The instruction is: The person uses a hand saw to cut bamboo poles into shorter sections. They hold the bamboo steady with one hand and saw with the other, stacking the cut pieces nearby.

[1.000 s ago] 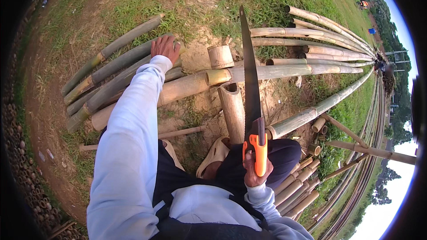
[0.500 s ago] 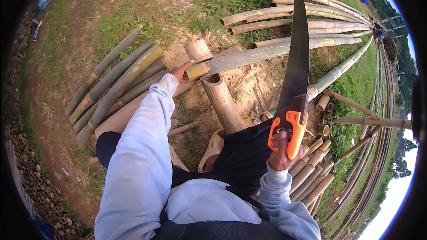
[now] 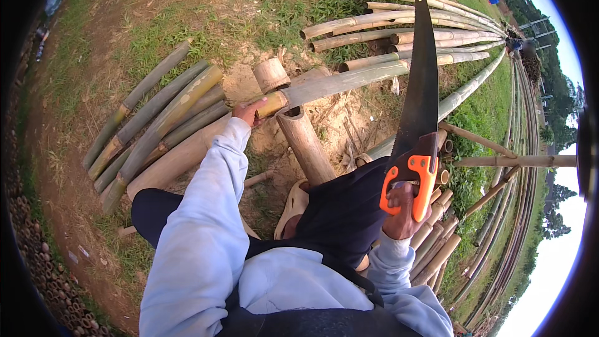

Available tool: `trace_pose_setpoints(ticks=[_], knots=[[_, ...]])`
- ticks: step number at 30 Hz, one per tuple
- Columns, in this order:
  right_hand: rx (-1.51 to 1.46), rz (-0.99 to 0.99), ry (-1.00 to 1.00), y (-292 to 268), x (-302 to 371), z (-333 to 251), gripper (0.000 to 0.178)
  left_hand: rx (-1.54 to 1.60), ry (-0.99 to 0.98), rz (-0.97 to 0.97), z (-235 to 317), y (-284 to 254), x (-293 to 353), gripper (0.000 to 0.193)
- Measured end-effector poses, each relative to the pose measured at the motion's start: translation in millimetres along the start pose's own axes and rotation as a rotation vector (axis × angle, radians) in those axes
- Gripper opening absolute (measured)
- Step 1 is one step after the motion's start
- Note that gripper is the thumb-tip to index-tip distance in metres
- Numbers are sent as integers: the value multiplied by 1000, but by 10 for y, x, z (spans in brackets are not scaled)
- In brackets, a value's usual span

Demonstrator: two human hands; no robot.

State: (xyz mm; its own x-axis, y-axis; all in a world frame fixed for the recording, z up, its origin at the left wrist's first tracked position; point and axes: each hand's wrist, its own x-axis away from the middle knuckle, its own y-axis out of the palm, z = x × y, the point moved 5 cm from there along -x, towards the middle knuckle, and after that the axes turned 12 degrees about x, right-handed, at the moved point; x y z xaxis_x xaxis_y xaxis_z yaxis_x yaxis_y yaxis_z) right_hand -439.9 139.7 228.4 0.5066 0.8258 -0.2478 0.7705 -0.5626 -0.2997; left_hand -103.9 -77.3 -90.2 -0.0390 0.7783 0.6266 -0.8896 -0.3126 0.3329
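My right hand (image 3: 404,209) is closed around the orange handle of a handsaw (image 3: 417,87), its dark blade pointing up and away from me. My left hand (image 3: 248,113) grips the yellowish cut end of a long bamboo pole (image 3: 349,80), fingers hooked over it. The pole runs off to the far right and rests across a bamboo post (image 3: 306,143) that leans between my feet. The saw blade passes in front of the pole in this view; I cannot tell whether they touch. Just beyond my left hand stands a short bamboo stump (image 3: 271,73).
Several cut bamboo lengths (image 3: 168,112) lie together at the left. More long poles (image 3: 374,22) fan out at the far right. Short cut pieces (image 3: 437,256) are piled beside my right forearm, near a bamboo frame (image 3: 518,161). Sawdust (image 3: 337,118) covers the ground ahead.
My left hand has closed more around the pole's end, its finger no longer stretched along it. The saw stays raised, slightly lower in view. The whole view has shifted a little.
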Motion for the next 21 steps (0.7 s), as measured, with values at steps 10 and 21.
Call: trace_pose_setpoints(ticks=[10, 21], knots=[[-30, 16, -82, 235, 1, -312, 17, 1, 50, 80, 1388, -2052, 1140, 46], [-137, -109, -87, 448, 130, -453, 16, 168, 32, 483, 917, -4407, 2010, 48]])
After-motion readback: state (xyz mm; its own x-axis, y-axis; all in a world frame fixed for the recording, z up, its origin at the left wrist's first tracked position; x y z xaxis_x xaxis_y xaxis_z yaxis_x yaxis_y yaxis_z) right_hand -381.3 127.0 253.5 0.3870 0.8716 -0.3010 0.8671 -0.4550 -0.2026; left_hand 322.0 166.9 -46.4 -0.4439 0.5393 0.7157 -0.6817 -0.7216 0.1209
